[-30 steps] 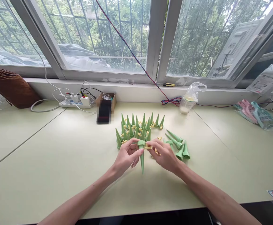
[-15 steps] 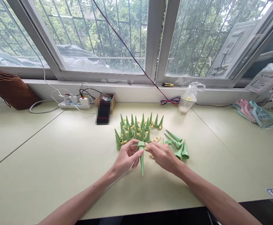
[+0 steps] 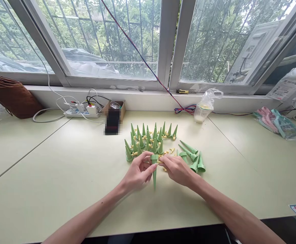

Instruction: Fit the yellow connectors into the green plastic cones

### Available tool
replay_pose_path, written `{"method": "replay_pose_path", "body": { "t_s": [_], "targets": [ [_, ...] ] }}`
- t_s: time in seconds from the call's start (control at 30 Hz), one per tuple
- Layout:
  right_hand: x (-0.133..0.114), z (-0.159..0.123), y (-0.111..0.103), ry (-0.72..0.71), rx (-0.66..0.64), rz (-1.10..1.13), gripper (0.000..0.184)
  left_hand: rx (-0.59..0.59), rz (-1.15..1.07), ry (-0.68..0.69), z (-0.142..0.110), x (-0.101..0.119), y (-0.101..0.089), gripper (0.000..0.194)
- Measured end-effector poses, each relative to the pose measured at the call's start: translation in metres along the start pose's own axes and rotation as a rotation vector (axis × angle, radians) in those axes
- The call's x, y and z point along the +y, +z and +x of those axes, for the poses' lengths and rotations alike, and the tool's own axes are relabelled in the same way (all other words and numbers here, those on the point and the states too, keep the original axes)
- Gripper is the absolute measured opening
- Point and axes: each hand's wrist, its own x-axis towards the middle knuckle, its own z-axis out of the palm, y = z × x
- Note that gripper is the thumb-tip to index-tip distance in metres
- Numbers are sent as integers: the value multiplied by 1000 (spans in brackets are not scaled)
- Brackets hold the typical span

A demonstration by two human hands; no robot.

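My left hand (image 3: 138, 172) is closed around the upper part of a green plant watering spike (image 3: 154, 179), whose tip points down and whose ribbed cap is on top. At the spike's right side, just below the cap, my right hand (image 3: 176, 166) pinches a small yellow valve (image 3: 159, 161), partly hidden by the fingers. Behind the hands, several green spikes (image 3: 160, 147) stand on their caps, tips up, with yellow valves at their sides. Loose yellow valves (image 3: 172, 150) lie by my right hand. Several green spikes without valves (image 3: 201, 163) lie to its right, near a green cap (image 3: 183, 154).
Along the window sill stand a power strip (image 3: 82, 114) with cables, a small cardboard box (image 3: 122, 110) and a plastic bag with a cup (image 3: 203, 110). A brown pouch (image 3: 13, 98) is far left. Pink and blue bagged items (image 3: 282, 123) lie far right on the table (image 3: 61, 176).
Both hands stay at nearly the same place. The held spike has turned slightly, its cap shifting a little right, and the fingers around the valve have moved slightly.
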Motion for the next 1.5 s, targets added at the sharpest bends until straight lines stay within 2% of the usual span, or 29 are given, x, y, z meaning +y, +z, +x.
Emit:
{"method": "replay_pose_path", "body": {
  "t_s": [0.23,0.57,0.7,0.87,0.97,1.17,1.33,1.5],
  "targets": [
    [0,-1,1,19,-31,29,35,-12,144,38,-3,-5,-3,25],
    [-2,-1,1,48,-36,70,33,64,444,166,-4,-4,-1,15],
    [-4,0,0,47,-9,84,33,65,340,154,-4,-1,-1,19],
    [-7,1,1,56,18,107,34,-1,71,18,-2,5,0,25],
    [-9,2,1,65,44,136,33,-1,-32,-46,0,8,-1,29],
    [-9,3,-2,79,106,190,23,36,-147,-83,1,7,-4,22],
    [-8,2,-2,65,144,180,17,84,-292,-135,3,1,-6,26],
    [-6,3,-2,10,174,138,13,55,-302,-161,4,-1,-5,28]
  ]
}}
